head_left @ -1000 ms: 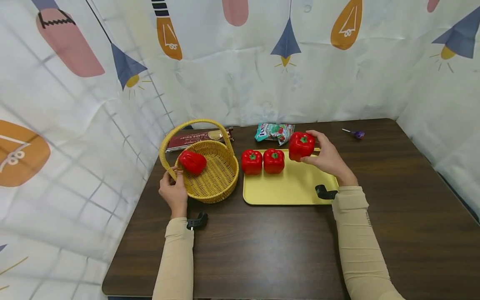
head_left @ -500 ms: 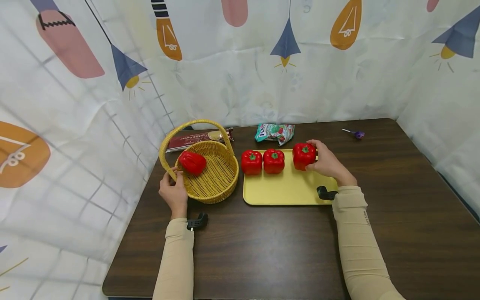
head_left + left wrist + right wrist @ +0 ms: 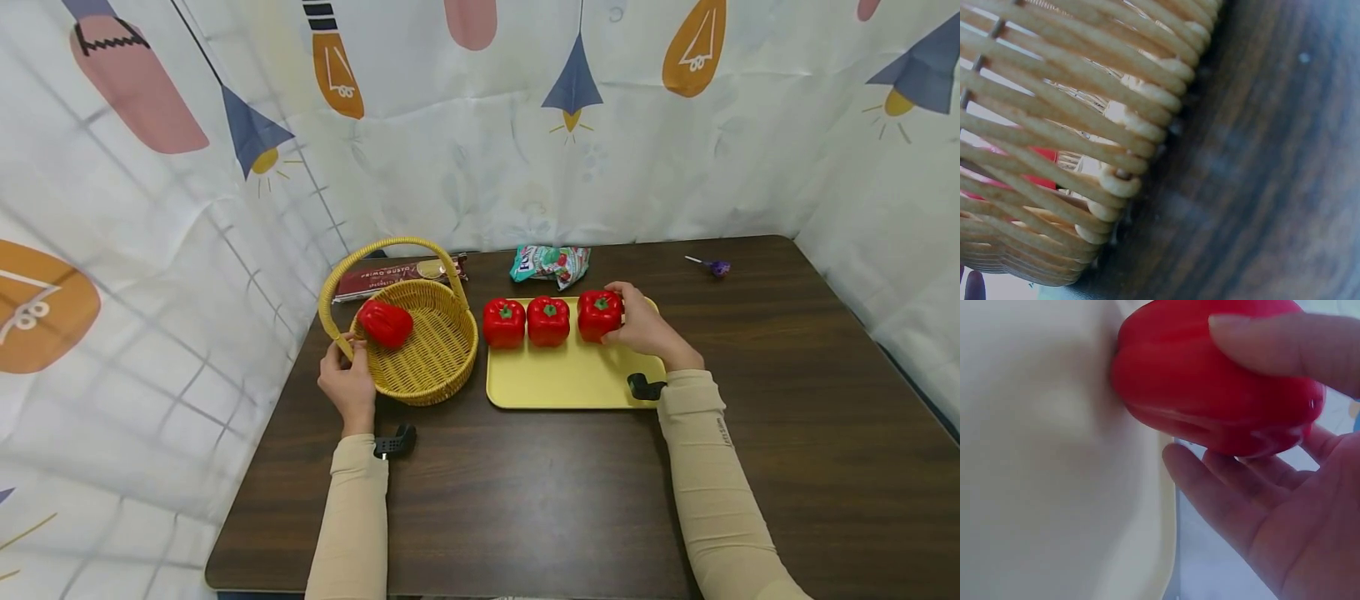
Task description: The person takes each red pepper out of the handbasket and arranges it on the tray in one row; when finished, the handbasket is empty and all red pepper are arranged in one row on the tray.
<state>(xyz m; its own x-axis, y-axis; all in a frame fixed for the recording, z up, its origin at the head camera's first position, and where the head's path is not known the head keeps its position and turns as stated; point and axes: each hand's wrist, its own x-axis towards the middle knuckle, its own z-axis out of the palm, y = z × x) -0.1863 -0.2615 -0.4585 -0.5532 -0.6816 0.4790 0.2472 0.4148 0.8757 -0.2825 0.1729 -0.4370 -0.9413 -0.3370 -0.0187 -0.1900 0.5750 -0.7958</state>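
In the head view my right hand [image 3: 651, 332] holds a red bell pepper [image 3: 597, 318] at the back right of a yellow tray [image 3: 562, 385]. The right wrist view shows the thumb [image 3: 1272, 340] on one side of this pepper and the fingers on the other; its base appears to touch the tray. Two more red bell peppers, one left [image 3: 503, 325] and one nearer [image 3: 548, 323], stand upright side by side on the tray. My left hand [image 3: 348, 387] grips the yellow wicker basket [image 3: 457, 379] at the left foot of its handle. Inside that basket a red bell pepper [image 3: 386, 323] lies tilted.
Behind the basket lies a dark red flat package [image 3: 382, 278]. A green and white snack bag [image 3: 551, 265] is behind the tray, and a purple lollipop [image 3: 718, 268] sits at the back right. A patterned curtain [image 3: 465, 167] hangs around the brown table [image 3: 525, 508].
My right hand has lowered the bell pepper onto the tray, then shifted it slightly left, closer to the other two. The left hand and the basket have stayed put.
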